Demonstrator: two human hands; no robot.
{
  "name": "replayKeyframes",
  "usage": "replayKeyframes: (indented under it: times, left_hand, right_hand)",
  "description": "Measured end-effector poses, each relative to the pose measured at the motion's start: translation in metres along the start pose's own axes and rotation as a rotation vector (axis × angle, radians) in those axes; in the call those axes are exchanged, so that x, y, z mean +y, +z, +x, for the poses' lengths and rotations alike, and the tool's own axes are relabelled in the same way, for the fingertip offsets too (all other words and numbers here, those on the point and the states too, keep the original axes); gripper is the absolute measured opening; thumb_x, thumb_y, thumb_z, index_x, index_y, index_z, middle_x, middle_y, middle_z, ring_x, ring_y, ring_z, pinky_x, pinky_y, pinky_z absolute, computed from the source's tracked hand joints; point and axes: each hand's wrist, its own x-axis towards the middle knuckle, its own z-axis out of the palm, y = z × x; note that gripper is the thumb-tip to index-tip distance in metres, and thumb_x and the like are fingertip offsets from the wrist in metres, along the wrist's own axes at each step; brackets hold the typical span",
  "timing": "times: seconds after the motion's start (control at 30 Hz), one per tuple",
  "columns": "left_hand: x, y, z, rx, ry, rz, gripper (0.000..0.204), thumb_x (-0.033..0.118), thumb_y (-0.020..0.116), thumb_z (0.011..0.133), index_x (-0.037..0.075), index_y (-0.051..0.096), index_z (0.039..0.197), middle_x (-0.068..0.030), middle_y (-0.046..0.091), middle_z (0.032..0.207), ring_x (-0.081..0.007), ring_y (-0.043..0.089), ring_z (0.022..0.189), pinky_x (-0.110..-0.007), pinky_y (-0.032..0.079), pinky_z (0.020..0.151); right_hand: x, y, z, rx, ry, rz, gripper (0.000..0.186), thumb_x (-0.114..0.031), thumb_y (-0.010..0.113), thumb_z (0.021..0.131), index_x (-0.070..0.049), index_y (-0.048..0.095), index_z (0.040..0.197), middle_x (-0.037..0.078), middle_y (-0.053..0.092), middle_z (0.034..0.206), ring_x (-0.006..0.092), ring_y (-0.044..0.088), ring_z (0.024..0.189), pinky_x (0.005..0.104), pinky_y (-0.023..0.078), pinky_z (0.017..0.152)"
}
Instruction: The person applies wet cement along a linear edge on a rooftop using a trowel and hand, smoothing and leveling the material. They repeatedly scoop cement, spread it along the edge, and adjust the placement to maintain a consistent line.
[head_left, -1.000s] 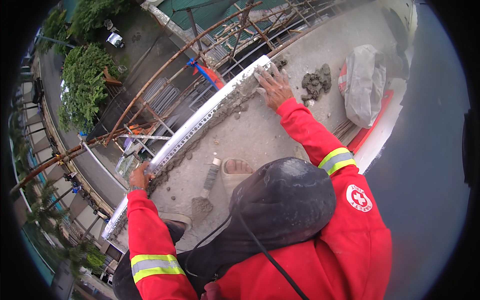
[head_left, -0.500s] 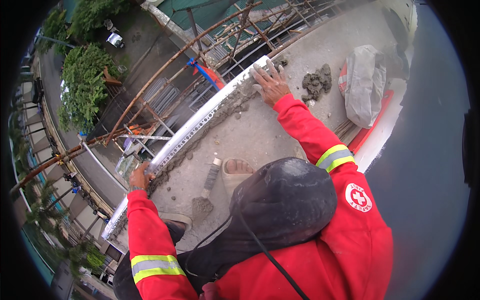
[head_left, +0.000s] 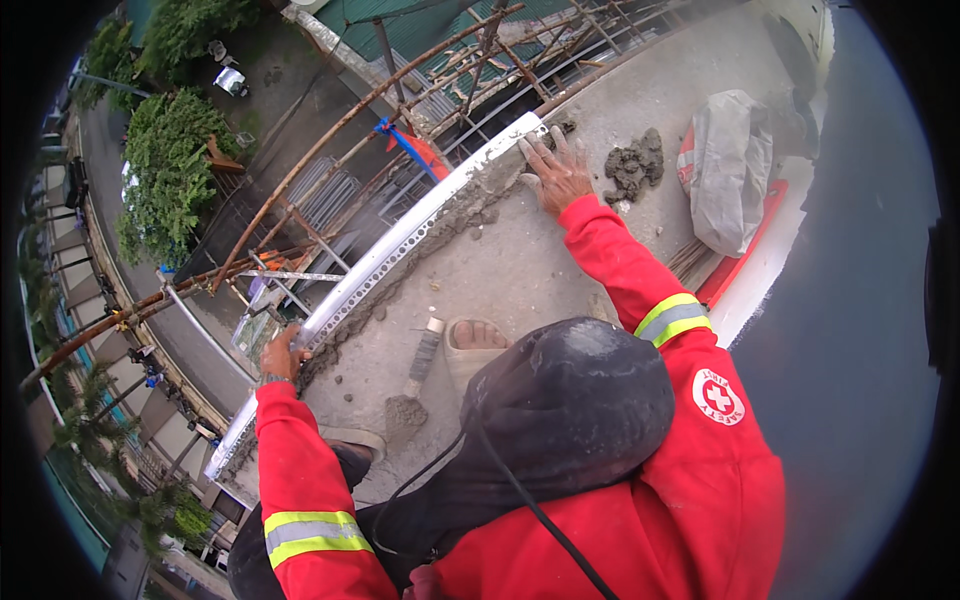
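Edging [head_left: 412,224] lies along the ledge's [head_left: 470,275] rim, its long axis slanting from lower left to upper right. It is white and narrow, with round holes beside grey mortar [head_left: 462,212]. The right hand's [head_left: 560,178] fingers spread at its upper end; the left hand's [head_left: 280,355] curl near its edge, pinching or not I cannot tell.

Soft, diffuse daylight leaves faint shadows, with fisheye curving and blackened corners.

Left fingers [head_left: 285,338] hide part of white strip [head_left: 400,240]; left sleeve [head_left: 290,450] cut off below; roadside objects [head_left: 150,372] too small to tell.
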Motion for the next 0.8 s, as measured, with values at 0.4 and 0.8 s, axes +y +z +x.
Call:
replayKeyframes:
  times: [0.4, 0.8]
  left_hand:
    - [-0.009, 0.007, 0.004, 0.01, 0.011, -0.01, 0.057, 0.017, 0.082, 0.063, 0.023, 0.065, 0.117, -0.0135, 0.068, 0.104, -0.0336, 0.064, 0.098, -0.044, 0.049, 0.086]
    - [-0.012, 0.013, 0.005, 0.025, -0.035, -0.074, 0.058, 0.017, 0.083, 0.059, 0.023, 0.066, 0.114, -0.011, 0.069, 0.103, -0.0324, 0.065, 0.098, -0.042, 0.049, 0.085]
  right_hand:
    - [-0.014, -0.015, 0.018, -0.032, -0.102, 0.075, 0.06, -0.039, 0.051, 0.091, -0.023, 0.033, 0.146, 0.0, 0.028, 0.153, 0.0335, 0.017, 0.143, 0.0625, 0.015, 0.111]
    - [0.001, -0.006, 0.013, 0.032, 0.001, -0.011, 0.057, -0.042, 0.057, 0.088, -0.016, 0.046, 0.137, 0.002, 0.039, 0.146, 0.0312, 0.024, 0.14, 0.0614, 0.021, 0.109]
